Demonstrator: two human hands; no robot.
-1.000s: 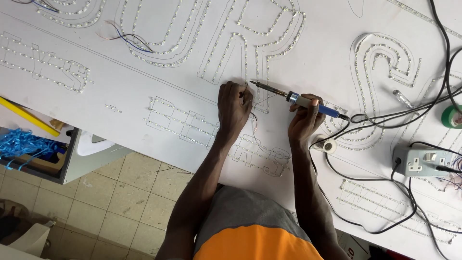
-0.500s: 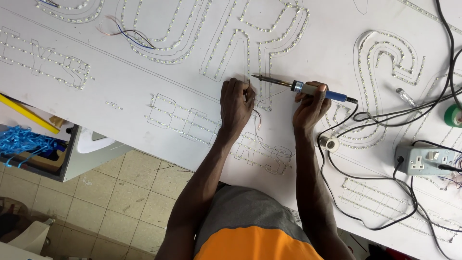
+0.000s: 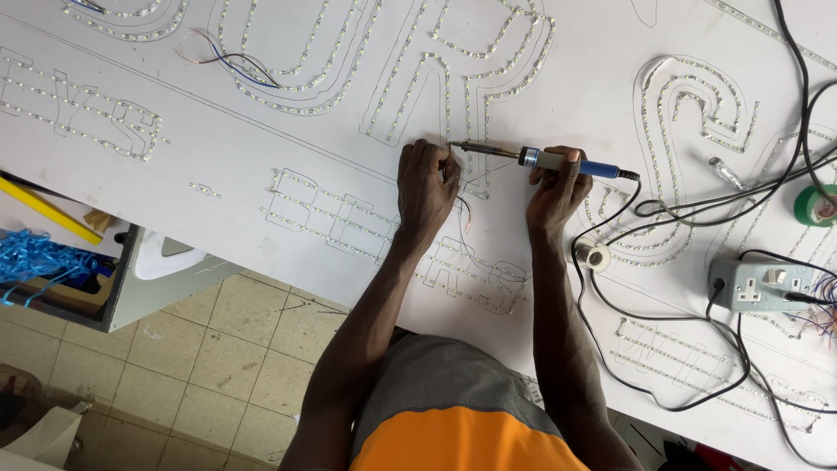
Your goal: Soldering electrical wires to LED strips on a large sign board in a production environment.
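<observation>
My right hand (image 3: 554, 194) grips a soldering iron (image 3: 558, 160) with a blue handle, its metal tip pointing left. The tip reaches my left hand (image 3: 425, 185), whose fingers are pinched together on a thin wire (image 3: 462, 205) at a row of small LEDs. Both hands rest on a large white sign board (image 3: 261, 122) studded with LED strings laid out as big letters. The iron's black cord (image 3: 645, 209) trails off to the right.
A white power strip (image 3: 757, 284) with plugs sits at the right among black cables. A small solder spool (image 3: 597, 256) lies by my right wrist, a green tape roll (image 3: 815, 205) at the far right. Loose coloured wires (image 3: 231, 59) lie upper left. A box with blue cord (image 3: 44, 262) stands on the tiled floor.
Both hands and the soldering iron have shifted slightly up and right along the board. The iron now lies more level, with its tip at my left fingers.
</observation>
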